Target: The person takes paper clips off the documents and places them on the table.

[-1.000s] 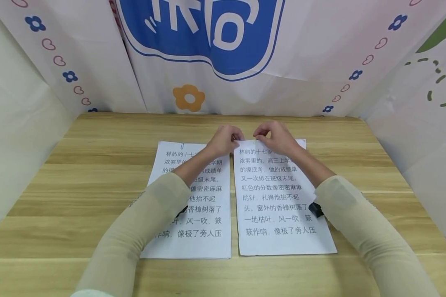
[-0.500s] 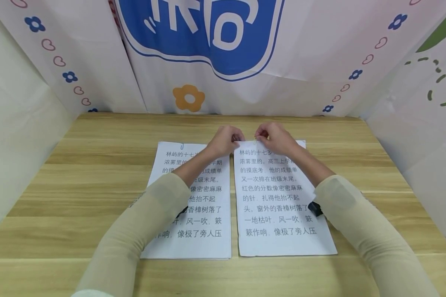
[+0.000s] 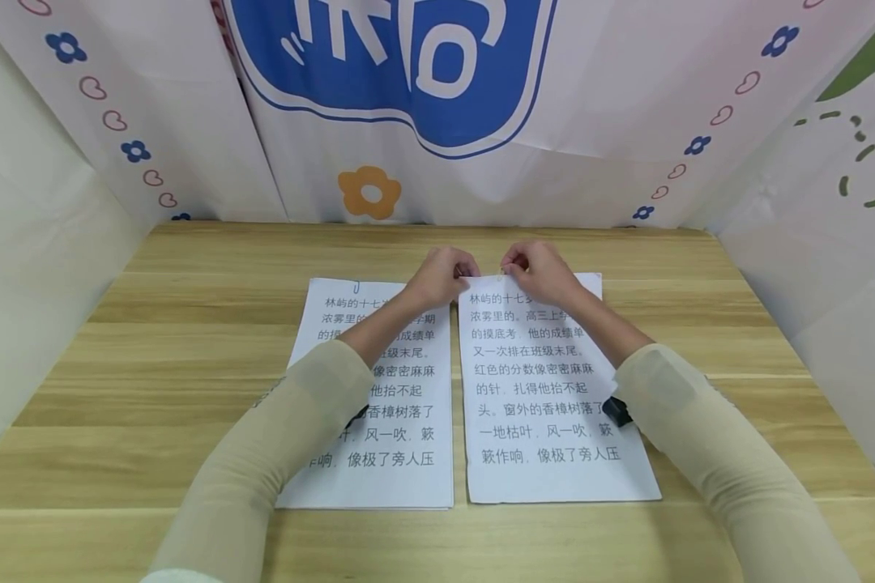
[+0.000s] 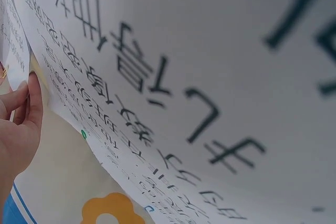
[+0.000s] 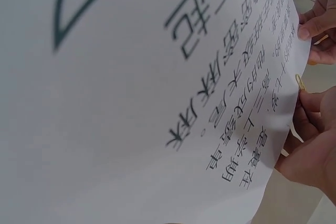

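Two printed paper stacks lie side by side on the wooden table. My left hand (image 3: 437,279) pinches the top left corner of the right-hand paper stack (image 3: 554,482). At that same top edge, my right hand (image 3: 547,269) pinches a small yellow paper clip (image 5: 300,82), which sits over the paper's edge in the right wrist view. My forearm covers part of the left-hand paper stack (image 3: 401,490), which has a dark paper clip (image 3: 356,287) on its top edge. In the left wrist view the left hand (image 4: 21,135) shows thumb and fingers on the paper corner.
A narrow strip of table (image 3: 461,453) separates the stacks. Behind the table hangs a white backdrop (image 3: 591,178) with a blue emblem and an orange flower (image 3: 370,193). White side walls (image 3: 795,243) flank the table. A black wrist device (image 3: 616,411) shows by my right sleeve.
The right hand's fingers have shifted slightly to the right at the clip, and the top edge of the right-hand stack has moved a little. My left hand has stayed put.
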{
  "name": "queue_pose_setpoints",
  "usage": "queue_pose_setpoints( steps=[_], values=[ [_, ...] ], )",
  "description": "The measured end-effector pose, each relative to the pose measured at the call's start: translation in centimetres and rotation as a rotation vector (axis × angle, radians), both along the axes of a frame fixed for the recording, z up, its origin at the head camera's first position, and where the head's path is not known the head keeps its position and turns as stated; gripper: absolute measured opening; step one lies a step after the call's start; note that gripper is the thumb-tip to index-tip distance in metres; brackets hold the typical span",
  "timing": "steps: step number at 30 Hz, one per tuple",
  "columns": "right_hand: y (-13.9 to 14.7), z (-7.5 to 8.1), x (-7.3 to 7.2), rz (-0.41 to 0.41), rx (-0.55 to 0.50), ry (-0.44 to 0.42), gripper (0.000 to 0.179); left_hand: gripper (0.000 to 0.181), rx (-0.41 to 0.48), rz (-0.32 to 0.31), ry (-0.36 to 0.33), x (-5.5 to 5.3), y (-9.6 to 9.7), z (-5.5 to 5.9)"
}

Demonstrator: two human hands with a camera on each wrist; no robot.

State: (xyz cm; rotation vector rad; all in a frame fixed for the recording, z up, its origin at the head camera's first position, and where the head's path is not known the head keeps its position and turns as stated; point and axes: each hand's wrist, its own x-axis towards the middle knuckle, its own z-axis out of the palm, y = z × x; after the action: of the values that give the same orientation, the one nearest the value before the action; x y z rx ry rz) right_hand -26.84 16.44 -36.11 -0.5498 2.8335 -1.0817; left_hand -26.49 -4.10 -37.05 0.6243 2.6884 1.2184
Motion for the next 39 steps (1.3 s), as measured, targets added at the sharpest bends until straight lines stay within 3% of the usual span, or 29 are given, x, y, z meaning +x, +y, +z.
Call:
queue_pose_setpoints(
  steps=[19, 39],
  values=[
    [0.28, 0.06, 0.1, -0.054, -0.064, -0.024, 0.016, 0.021, -0.004, 0.009, 0.001, 0.09, -0.06, 0.05],
    [0.79, 0.41, -0.39, -0.026, -0.011, -0.022, 0.017, 0.02, -0.02, 0.014, 0.009, 0.01, -0.14, -0.08]
  ],
)
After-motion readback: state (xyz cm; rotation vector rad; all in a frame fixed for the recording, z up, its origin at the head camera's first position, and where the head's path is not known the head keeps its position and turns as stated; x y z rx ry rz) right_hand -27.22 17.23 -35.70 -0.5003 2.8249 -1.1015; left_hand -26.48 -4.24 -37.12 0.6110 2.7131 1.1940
